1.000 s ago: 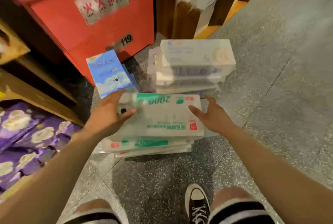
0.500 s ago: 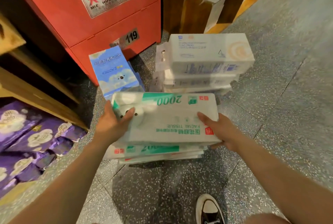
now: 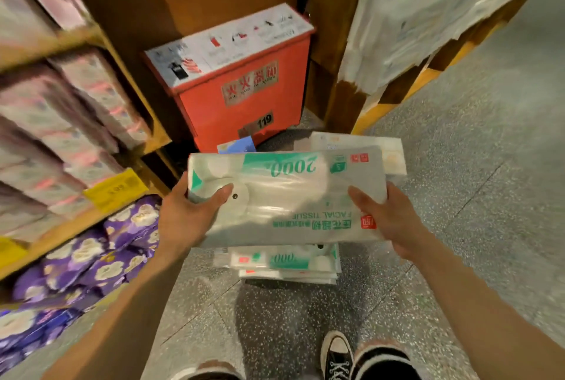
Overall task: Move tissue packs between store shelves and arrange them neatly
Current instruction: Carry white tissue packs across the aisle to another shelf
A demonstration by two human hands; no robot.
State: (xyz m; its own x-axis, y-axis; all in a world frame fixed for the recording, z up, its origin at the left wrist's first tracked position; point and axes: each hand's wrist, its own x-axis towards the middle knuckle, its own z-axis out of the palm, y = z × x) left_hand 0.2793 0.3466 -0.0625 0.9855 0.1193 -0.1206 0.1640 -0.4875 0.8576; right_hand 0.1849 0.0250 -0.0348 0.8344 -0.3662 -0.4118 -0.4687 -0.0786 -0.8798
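Standing on the speckled floor [image 3: 458,226] between the wooden shelves [image 3: 101,217] on the left and a red cabinet [image 3: 244,110] ahead, the person is in the carrying step: one green-and-white tissue pack [image 3: 284,196] is held in the air, clear of the short stack of matching packs [image 3: 287,262] lying on the floor below it. The left hand [image 3: 186,217] is closed on the pack's left end, thumb on top; the right hand [image 3: 388,220] is closed on the right end likewise. The lowest shelf holds purple packs [image 3: 91,263]. Next, I judge, the pack must swing toward a shelf and be laid flat, edges squared with its neighbours.
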